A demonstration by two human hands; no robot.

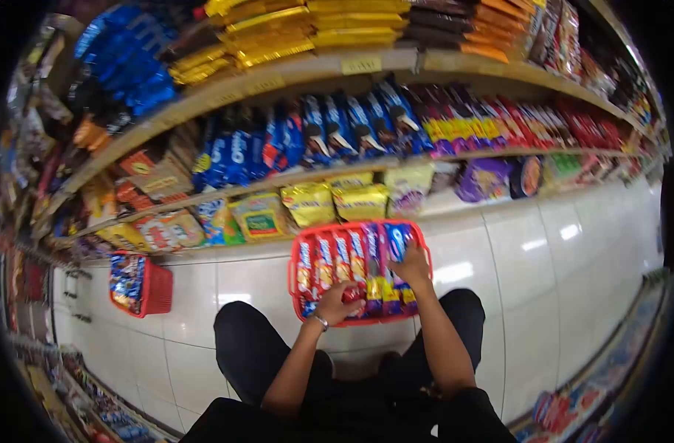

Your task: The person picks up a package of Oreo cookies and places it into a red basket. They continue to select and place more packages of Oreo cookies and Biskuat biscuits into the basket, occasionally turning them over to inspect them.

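A red plastic basket (293,275) stands on the floor between my knees, filled with rows of upright snack packs. Red biscuit packs (323,260) fill its left side, with a purple pack (374,251) beside them. My left hand (338,303) is at the basket's front edge, fingers curled round a dark red snack pack (353,294). On the right side, my right hand (413,266) grips a blue Oreo pack (398,238), thumb on its left and fingers along its right. Yellow-and-purple packs (390,293) lie between my hands. The fingertips are partly hard to make out.
A second red basket (158,288) holding blue packs stands to the left on the tiled floor (196,325). Ahead, a curved shelf (278,177) carries blue Oreo packs (363,122), yellow bags (307,204) and a purple bag (484,179). More shelving (617,362) runs behind on the right.
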